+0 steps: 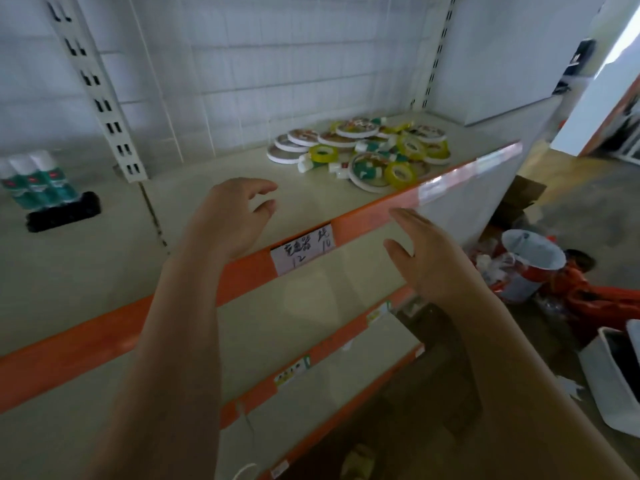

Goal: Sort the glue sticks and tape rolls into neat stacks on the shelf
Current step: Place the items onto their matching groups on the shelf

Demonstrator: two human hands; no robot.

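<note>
Opening step, as I judge it: my left hand (235, 216) hovers over the shelf (207, 188), fingers loosely curled, empty; my right hand (426, 251), fingers straight, empty, is before its orange edge. The mixed pile (360, 150) lies unsorted, well right. Next: reach there, separate kinds. I count roughly four yellow tape rolls, about eight white; glue sticks uncountable.

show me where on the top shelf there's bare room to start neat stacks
Bare shelf lies between the slotted upright and the heap of tape rolls and glue sticks, under the left hand. The right end is crowded by the heap. Left of the upright, cans stand.
</note>
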